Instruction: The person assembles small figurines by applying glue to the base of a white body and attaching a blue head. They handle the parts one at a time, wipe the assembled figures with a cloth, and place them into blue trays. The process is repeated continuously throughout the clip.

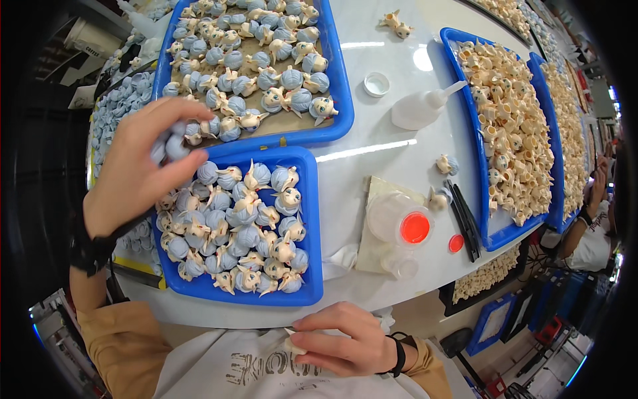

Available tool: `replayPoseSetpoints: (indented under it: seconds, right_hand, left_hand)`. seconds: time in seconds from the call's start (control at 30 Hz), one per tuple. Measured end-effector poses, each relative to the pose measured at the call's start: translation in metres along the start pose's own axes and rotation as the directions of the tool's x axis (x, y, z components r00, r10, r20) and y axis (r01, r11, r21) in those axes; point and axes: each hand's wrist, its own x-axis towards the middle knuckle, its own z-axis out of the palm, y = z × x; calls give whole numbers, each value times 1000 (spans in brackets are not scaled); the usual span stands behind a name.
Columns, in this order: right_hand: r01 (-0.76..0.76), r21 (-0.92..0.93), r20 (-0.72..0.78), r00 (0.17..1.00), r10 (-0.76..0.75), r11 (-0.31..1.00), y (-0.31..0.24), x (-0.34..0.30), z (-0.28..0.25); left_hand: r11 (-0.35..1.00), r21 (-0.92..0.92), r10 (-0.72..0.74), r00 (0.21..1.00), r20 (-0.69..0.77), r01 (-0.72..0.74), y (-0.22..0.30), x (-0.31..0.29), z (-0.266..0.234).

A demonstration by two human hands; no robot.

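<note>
My left hand is curled above the place where two blue trays meet. Light-blue doll hair pieces sit between its thumb and fingers. Low in front of my body, my right hand pinches a small cream doll head, mostly covered by the fingers; a pointed bit sticks out. The near blue tray holds a heap of doll heads with light-blue hair. In the larger blue tray behind it, similar heads lie in loose rows.
Right of the trays stand a white squeeze bottle, a jar with a red centre, black tweezers and a white round cap. Another blue tray holds bare cream heads. Loose blue hair pieces pile at left. Another person's arm shows far right.
</note>
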Motion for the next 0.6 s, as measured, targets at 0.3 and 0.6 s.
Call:
replayPoseSetpoints:
  seconds: [0.3,0.6]
  right_hand:
    - [-15,18,-57,998,16,1000,-5,-11,-5]
    - [52,2,-80,995,-52,999,-14,-30,-37]
  left_hand:
    - [978,180,94,994,49,-102,-7,43,27]
    - [985,103,149,983,-106,-138,1,37,34]
